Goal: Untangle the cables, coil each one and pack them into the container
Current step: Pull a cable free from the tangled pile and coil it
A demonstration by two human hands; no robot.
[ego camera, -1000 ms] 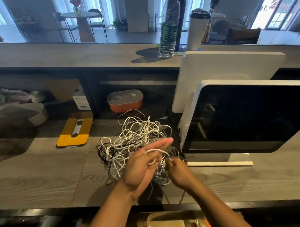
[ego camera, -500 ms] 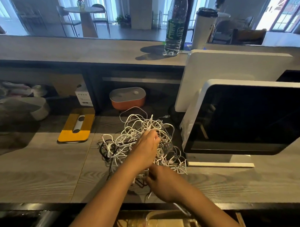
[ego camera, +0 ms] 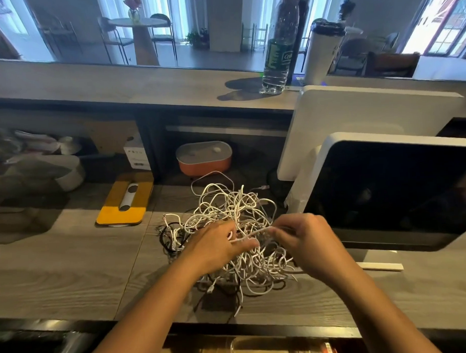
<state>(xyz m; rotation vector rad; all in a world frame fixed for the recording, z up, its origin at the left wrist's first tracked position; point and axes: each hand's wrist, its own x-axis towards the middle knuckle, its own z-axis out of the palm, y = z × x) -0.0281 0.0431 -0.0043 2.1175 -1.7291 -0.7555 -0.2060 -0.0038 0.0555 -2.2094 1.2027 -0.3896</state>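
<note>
We've got a messy tangle of cables (ego camera: 227, 211), mostly white with a few black ones, on the desk (ego camera: 58, 261) near its front edge, just left of the monitor (ego camera: 385, 192). Our left hand (ego camera: 216, 245) and right hand (ego camera: 305, 239) are both over the pile, each pinching one white strand (ego camera: 255, 232) stretched between them. Toward the back edge sit an orange box (ego camera: 203, 157) with a grey lid and, left of it, a yellow pad (ego camera: 124, 204).
</note>
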